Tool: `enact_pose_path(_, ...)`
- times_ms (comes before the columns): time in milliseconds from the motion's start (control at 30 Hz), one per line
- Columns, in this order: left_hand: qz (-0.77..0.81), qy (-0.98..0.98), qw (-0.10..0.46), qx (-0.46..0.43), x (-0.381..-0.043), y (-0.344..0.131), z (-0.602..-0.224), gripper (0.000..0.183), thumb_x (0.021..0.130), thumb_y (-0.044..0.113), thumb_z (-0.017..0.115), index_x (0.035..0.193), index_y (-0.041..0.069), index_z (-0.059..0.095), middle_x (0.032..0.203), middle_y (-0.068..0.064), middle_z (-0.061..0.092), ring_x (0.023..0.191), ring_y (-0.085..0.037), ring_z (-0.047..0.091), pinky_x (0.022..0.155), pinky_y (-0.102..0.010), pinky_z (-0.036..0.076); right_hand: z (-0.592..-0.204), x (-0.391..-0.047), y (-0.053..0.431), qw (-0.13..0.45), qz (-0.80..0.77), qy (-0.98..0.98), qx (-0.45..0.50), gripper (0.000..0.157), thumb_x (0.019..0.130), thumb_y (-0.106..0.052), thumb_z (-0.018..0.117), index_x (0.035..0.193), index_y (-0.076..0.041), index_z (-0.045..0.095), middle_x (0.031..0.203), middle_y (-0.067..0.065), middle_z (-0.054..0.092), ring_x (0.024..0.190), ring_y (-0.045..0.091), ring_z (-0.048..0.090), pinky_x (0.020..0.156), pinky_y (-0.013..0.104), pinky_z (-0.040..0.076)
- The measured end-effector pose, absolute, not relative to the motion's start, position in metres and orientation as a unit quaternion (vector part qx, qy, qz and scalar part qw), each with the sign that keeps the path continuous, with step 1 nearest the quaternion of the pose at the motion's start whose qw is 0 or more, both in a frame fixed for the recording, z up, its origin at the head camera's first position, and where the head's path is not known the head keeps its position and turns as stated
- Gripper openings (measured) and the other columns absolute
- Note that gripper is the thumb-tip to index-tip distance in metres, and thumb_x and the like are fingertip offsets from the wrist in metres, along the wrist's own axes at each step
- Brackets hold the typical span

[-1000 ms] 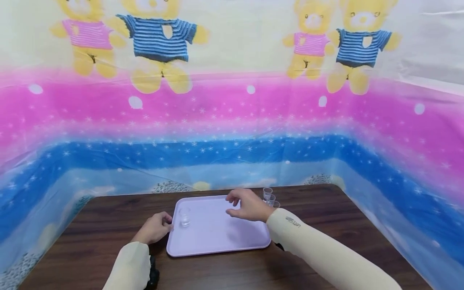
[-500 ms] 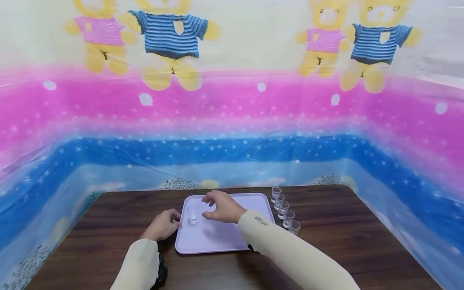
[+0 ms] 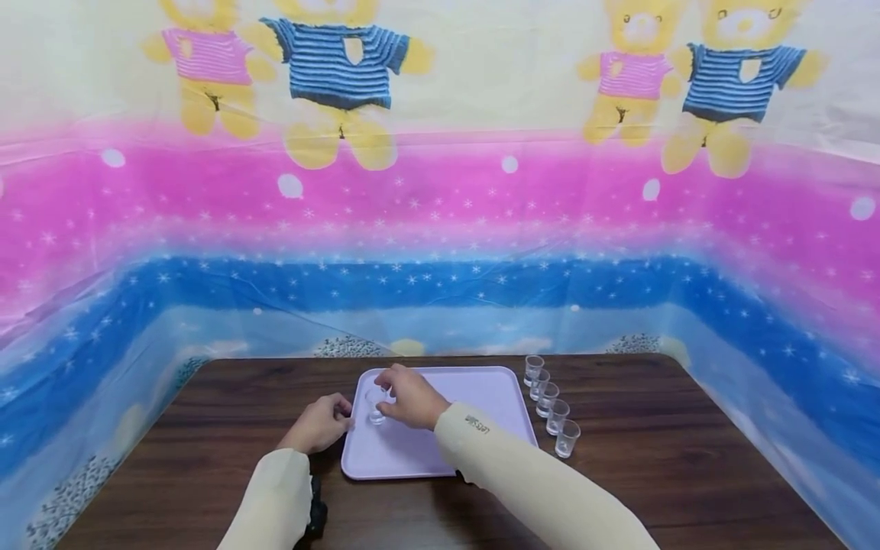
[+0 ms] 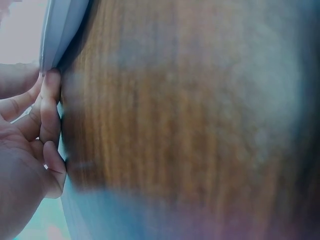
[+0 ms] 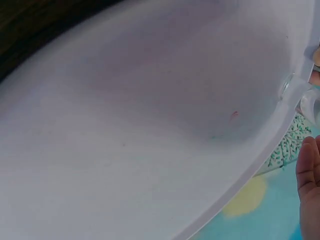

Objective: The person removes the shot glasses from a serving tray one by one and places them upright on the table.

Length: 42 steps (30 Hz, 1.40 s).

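Observation:
A lavender tray (image 3: 440, 458) lies on the dark wooden table. One clear shot glass (image 3: 376, 412) stands near its left edge. My right hand (image 3: 412, 401) reaches over the tray, thumb and forefinger spread beside that glass. In the right wrist view, a gap shows between the fingers (image 5: 309, 170) and the glass (image 5: 308, 104). At the tray's left side my left hand (image 3: 319, 422) pinches the rim. The left wrist view has its fingertips (image 4: 52, 80) at the tray edge (image 4: 62, 30), with the other fingers curled.
Several more clear shot glasses (image 3: 558, 416) stand in a slanting row on the table (image 3: 660, 451), just right of the tray. Behind and at both sides hangs a cloth (image 3: 447, 283) printed with bears and bands of colour.
My right hand has moved left across the tray to the shot glass, uncovering the row of glasses on the right. My left hand stays at the tray's left rim. The head view has shifted slightly.

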<state>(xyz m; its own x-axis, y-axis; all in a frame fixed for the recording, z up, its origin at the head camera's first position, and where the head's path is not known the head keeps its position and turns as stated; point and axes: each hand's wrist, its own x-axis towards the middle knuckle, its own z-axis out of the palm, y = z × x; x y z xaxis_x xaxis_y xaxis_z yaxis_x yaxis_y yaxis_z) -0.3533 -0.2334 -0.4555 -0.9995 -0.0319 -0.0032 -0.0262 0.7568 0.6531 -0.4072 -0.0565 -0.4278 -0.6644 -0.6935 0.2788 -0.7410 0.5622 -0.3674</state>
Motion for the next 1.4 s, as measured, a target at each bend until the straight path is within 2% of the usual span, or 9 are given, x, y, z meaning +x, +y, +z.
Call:
enact_pose_path(267, -0.344, -0.939, 0.004, 0.011, -0.355, -0.231, -0.456, 0.018, 0.077, 0.01, 0.059, 0.092, 0.002, 0.053, 0.07, -0.005, 0.05, 0.062, -0.015, 0.047, 0.057, -0.029, 0.039, -0.432, -0.41, -0.05, 0.067, 0.217, -0.883, 0.411, 0.035, 0.07, -0.026, 0.067, 0.1, -0.008, 0.058, 0.086, -0.004, 0.048, 0.071, 0.003, 0.047, 0.063, 0.014, 0.038)
enact_pose_path(467, -0.344, -0.939, -0.003, 0.007, -0.354, -0.231, -0.454, 0.019, 0.077, 0.009, 0.059, 0.093, 0.001, 0.053, 0.071, -0.005, 0.051, 0.062, -0.016, 0.047, 0.056, -0.03, 0.039, -0.419, -0.407, -0.029, 0.039, 0.236, -0.881, 0.408, 0.034, 0.072, -0.028, 0.065, 0.099, -0.009, 0.058, 0.087, -0.002, 0.051, 0.073, 0.003, 0.047, 0.064, 0.016, 0.039)
enact_pose_path(567, -0.342, -0.939, -0.011, 0.005, -0.354, -0.232, -0.453, 0.02, 0.078, 0.009, 0.058, 0.094, 0.001, 0.053, 0.071, -0.005, 0.05, 0.062, -0.016, 0.047, 0.056, -0.03, 0.039, -0.409, -0.406, -0.007, 0.024, 0.242, -0.881, 0.406, 0.033, 0.071, -0.028, 0.065, 0.098, -0.01, 0.058, 0.089, -0.001, 0.053, 0.075, 0.006, 0.049, 0.066, 0.017, 0.04)
enact_pose_path(833, -0.341, -0.94, -0.019, -0.002, -0.354, -0.233, -0.454, 0.02, 0.078, 0.01, 0.058, 0.094, 0.0, 0.053, 0.072, -0.005, 0.051, 0.063, -0.016, 0.048, 0.057, -0.031, 0.039, -0.395, -0.4, 0.071, 0.035, 0.199, -0.885, 0.418, 0.031, 0.071, -0.027, 0.064, 0.097, -0.011, 0.057, 0.087, -0.003, 0.053, 0.077, 0.008, 0.05, 0.067, 0.019, 0.04)
enact_pose_path(1100, -0.337, -0.941, -0.023, -0.009, -0.352, -0.234, -0.453, 0.021, 0.078, 0.01, 0.057, 0.096, 0.0, 0.052, 0.075, -0.006, 0.052, 0.065, -0.016, 0.048, 0.059, -0.031, 0.04, -0.395, -0.383, 0.148, 0.055, 0.155, -0.89, 0.424, 0.03, 0.071, -0.027, 0.065, 0.095, -0.011, 0.057, 0.084, -0.002, 0.052, 0.071, 0.012, 0.05, 0.06, 0.019, 0.04)
enact_pose_path(1400, -0.333, -0.942, -0.029, -0.016, -0.353, -0.231, -0.454, 0.022, 0.079, 0.011, 0.057, 0.096, -0.001, 0.051, 0.076, -0.006, 0.051, 0.066, -0.017, 0.048, 0.06, -0.033, 0.04, -0.398, -0.362, 0.206, 0.074, 0.148, -0.891, 0.424, 0.026, 0.067, -0.023, 0.067, 0.089, -0.015, 0.057, 0.08, -0.004, 0.051, 0.067, 0.011, 0.048, 0.056, 0.019, 0.039)
